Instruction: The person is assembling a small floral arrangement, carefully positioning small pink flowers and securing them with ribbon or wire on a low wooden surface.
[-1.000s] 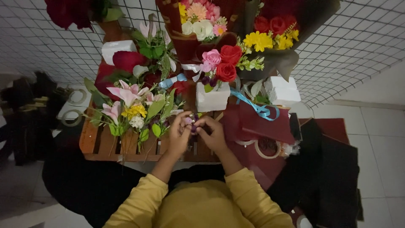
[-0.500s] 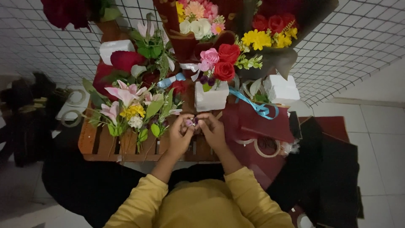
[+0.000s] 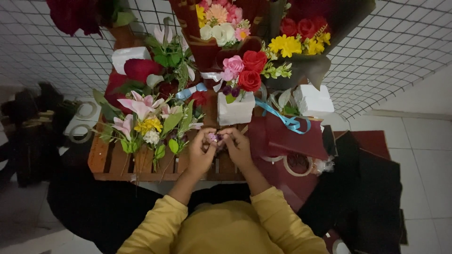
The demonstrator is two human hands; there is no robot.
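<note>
Both the left hand (image 3: 201,151) and the right hand (image 3: 237,146) pinch one small purple flower (image 3: 213,137) above the front edge of the wooden crate (image 3: 113,162), seemingly trimming or shaping it; placing it calls for a steady fingertip grip.

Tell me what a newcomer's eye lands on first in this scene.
First, the red roses with a pink one, standing in a white block at the centre of the wooden slatted table. Just in front, the left hand and right hand meet over a tiny purple flower piece. To the left lies a bunch of pink lilies with green leaves.
</note>
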